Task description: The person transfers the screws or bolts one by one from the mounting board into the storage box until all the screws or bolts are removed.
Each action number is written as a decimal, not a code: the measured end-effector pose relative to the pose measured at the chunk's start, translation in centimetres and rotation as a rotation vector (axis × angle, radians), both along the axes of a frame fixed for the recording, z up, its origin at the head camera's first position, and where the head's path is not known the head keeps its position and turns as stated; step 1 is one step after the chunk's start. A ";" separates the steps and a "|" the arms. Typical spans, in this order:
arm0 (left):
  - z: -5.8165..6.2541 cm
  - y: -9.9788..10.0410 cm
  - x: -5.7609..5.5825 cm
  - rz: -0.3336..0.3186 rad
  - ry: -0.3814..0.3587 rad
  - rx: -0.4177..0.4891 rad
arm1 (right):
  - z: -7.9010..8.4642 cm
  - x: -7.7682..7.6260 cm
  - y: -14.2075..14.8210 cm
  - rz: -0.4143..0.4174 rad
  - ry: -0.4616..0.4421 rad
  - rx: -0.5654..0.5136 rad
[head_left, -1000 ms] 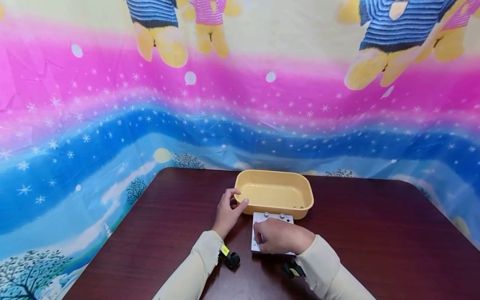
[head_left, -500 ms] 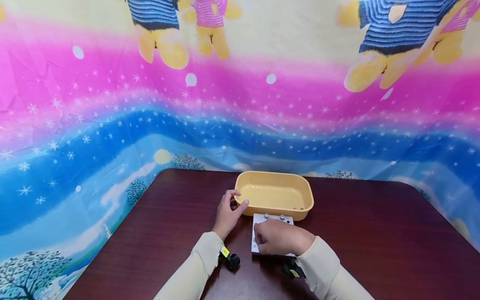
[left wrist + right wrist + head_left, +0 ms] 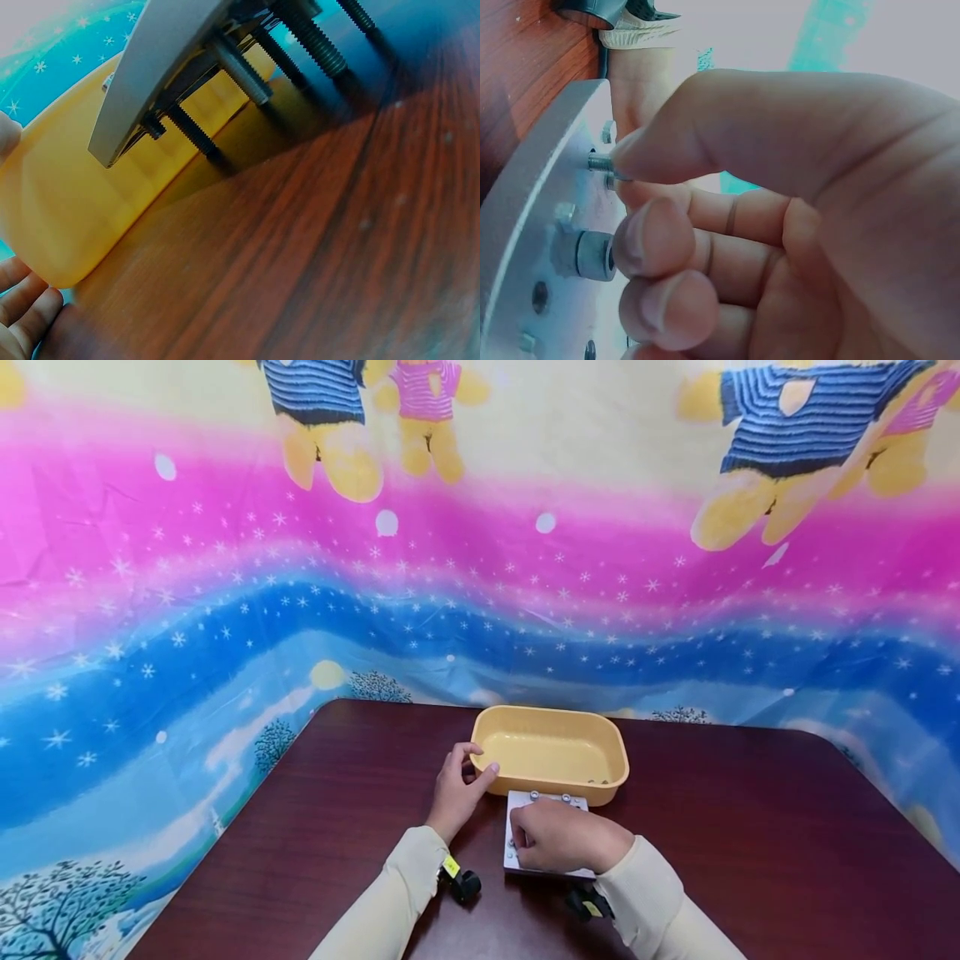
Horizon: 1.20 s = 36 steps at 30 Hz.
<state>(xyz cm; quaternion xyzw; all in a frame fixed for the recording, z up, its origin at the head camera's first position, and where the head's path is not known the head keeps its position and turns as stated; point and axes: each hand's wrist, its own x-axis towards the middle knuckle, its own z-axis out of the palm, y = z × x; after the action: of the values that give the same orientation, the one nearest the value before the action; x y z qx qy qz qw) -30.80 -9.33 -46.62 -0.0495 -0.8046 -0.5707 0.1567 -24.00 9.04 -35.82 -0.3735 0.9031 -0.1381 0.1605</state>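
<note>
My left hand grips the near left corner of a yellow plastic basin, thumb at the front and fingers round the side. Just in front of the basin lies a silver metal plate. Over it is my right hand, thumb and forefinger pinching a small screw that stands in a hole of the plate; its head is hidden by the fingertips. A thicker socket-head bolt sticks up beside the curled fingers. From below, several threaded bolts project under the plate.
Some small metal pieces lie in the basin's right front corner. Dark reddish wood makes up the tabletop. A printed cloth hangs behind its far edge. Each wrist carries a small black camera.
The head view has tilted a little, so everything sits slightly lower. Both hands keep nearly the same places on the basin and at the plate.
</note>
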 end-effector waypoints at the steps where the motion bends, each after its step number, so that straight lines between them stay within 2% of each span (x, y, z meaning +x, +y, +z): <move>1: 0.0 0.0 0.0 0.001 -0.002 0.000 | 0.0 0.0 0.0 0.001 0.004 -0.001; 11: -0.1 0.0 0.0 -0.012 0.010 0.007 | -0.2 -0.1 0.0 0.025 0.042 -0.023; 19: -0.3 -0.1 -0.1 -0.013 0.024 0.009 | 0.0 -0.2 0.1 0.027 0.023 -0.047; 27: -0.1 -0.1 -0.1 -0.008 0.014 0.006 | 0.2 -0.3 0.2 0.050 0.042 -0.061; 36: 0.0 -0.1 0.0 -0.005 0.000 0.003 | 0.6 -0.1 0.3 0.033 0.044 -0.072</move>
<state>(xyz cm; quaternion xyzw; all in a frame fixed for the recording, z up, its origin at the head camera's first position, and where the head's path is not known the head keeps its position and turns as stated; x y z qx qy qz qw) -30.77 -9.45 -46.59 -0.0511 -0.8037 -0.5721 0.1554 -24.11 9.37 -35.25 -0.3967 0.8947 -0.1595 0.1291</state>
